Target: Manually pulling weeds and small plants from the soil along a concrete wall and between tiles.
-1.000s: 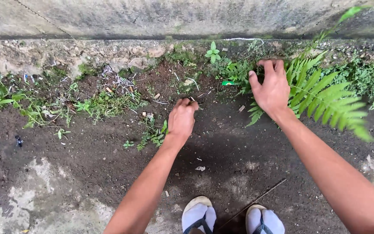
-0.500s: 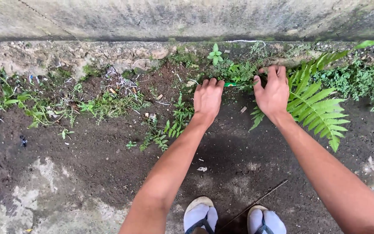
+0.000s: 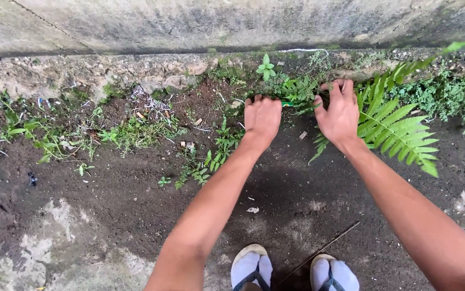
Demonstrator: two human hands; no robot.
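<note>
Both my arms reach down toward a strip of weeds at the foot of a concrete wall. My left hand [image 3: 262, 115] is closed, its knuckles up, at a small leafy weed clump [image 3: 297, 90] in the dark soil. My right hand [image 3: 341, 111] sits just to the right of it, fingers curled over the base of a large green fern [image 3: 399, 133] whose fronds spread to the right. What each hand actually grips is hidden under the fingers.
A stained concrete wall [image 3: 232, 24] runs across the top. Low weeds [image 3: 135, 132] and bits of litter lie along its foot at left. Bare dark soil [image 3: 108, 199] fills the foreground. My sandalled feet [image 3: 292, 272] and a thin stick [image 3: 318, 253] are at the bottom.
My left hand has moved up and right from the bare soil to the weeds beside my right hand. The right hand has stayed at the fern's base.
</note>
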